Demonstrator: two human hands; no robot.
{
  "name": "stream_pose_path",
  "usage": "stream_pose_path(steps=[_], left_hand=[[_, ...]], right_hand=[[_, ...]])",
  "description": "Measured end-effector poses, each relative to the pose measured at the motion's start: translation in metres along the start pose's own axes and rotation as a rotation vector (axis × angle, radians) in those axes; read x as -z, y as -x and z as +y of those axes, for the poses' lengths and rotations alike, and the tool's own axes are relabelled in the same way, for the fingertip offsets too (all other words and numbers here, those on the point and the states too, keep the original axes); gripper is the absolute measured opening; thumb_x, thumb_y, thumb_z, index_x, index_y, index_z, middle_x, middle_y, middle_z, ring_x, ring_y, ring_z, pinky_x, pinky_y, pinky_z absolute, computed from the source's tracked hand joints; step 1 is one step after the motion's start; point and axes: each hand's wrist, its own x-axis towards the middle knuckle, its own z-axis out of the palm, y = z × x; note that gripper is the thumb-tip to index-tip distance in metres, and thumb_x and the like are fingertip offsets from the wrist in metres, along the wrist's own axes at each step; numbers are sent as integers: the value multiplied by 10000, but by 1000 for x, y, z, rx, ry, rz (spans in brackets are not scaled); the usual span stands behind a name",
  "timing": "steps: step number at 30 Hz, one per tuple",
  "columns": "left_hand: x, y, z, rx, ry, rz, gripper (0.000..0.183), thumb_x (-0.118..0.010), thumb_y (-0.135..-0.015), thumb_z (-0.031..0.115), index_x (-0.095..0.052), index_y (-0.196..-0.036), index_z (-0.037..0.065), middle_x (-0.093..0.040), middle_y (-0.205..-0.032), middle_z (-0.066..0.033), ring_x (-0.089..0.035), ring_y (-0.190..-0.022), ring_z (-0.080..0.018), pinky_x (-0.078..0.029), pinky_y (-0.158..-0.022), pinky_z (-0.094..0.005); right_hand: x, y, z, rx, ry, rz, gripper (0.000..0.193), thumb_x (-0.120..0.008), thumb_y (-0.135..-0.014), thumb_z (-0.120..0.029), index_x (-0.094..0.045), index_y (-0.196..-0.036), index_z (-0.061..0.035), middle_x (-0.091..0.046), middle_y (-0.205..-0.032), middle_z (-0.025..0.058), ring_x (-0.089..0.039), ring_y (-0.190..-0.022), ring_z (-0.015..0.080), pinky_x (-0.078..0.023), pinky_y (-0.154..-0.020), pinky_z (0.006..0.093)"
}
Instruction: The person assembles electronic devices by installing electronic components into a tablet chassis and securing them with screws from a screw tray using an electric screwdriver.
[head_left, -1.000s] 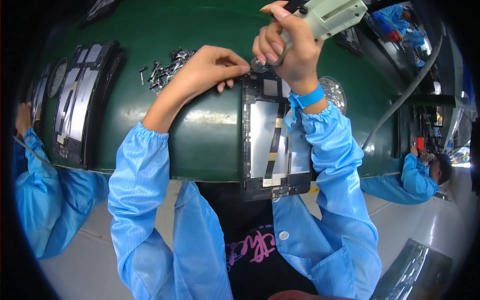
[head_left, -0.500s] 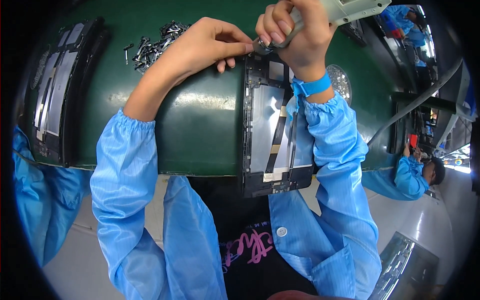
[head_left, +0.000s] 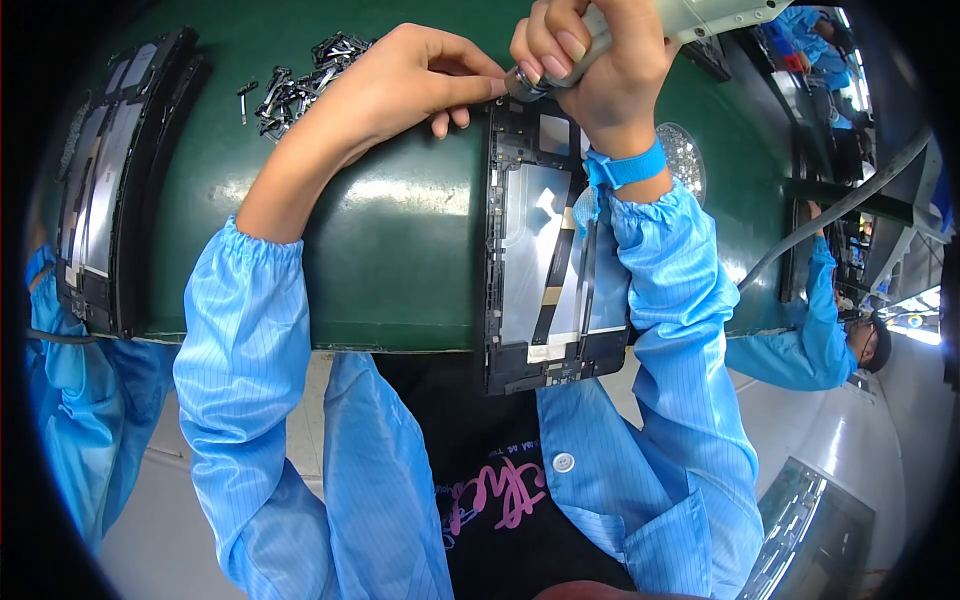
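My right hand (head_left: 618, 85), with a blue strap on its wrist, is wrapped round a pale grey-green power screwdriver (head_left: 725, 17). The tool's metal nose points down-left toward the far end of an opened tablet-like device (head_left: 530, 235). That device has a black frame, silver plates and a dark ribbon cable, and its near end reaches over the table edge. Beside the tool's nose, my left hand (head_left: 405, 90) is closed in a pinch of thumb and fingers. What it pinches, if anything, is too small to make out. My right forearm covers part of the device's right side.
Small black and silver parts (head_left: 300, 92) lie heaped beyond my left forearm, one apart. More opened devices (head_left: 110, 200) sit stacked at the left. Right of my wrist is a round clear dish (head_left: 682, 160) of tiny bits. A grey cable (head_left: 850, 200) crosses the right; other people sit on both sides.
Both hands stay at the device's far end, shifting only slightly. The screwdriver has moved slightly to the right. At the right, another person's arm has risen; clothing at the left has shifted.
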Motion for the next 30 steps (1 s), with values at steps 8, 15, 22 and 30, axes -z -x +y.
stream_pose_path(steps=[8,15,22,30], left_hand=[[0,0,-2,-16,20,-9,240,-702,-901,135,-709,-1042,-59,-686,-849,-83,-596,-629,-83,-480,-514,-212],[-2,1,9,8,-56,141,205,-668,-917,161,-677,-1059,14,-627,-814,-14,-495,-597,-43,-391,-496,-203],[-18,5,4,-530,-381,265,237,-735,-787,93,-708,-1016,43,-626,-890,-18,-402,-506,-78,-349,-493,-239],[-20,4,2,-572,-436,210,205,-791,-765,83,-714,-944,17,-655,-918,-25,-447,-519,-74,-353,-476,-233]], right_hand=[[0,-1,1,11,-17,24,186,-531,-989,-182,-569,-1031,-5,-379,-498,2,-391,-365,131,-399,-393,293],[2,-2,-15,48,-38,29,198,-536,-979,-203,-581,-1007,-12,-375,-477,6,-381,-350,134,-402,-391,295],[1,-1,-36,73,-100,28,213,-537,-980,-201,-583,-1027,2,-391,-487,14,-416,-362,144,-416,-397,306],[-1,1,-39,47,-103,53,182,-578,-968,-182,-589,-1022,-9,-414,-508,14,-418,-379,130,-400,-407,284]])
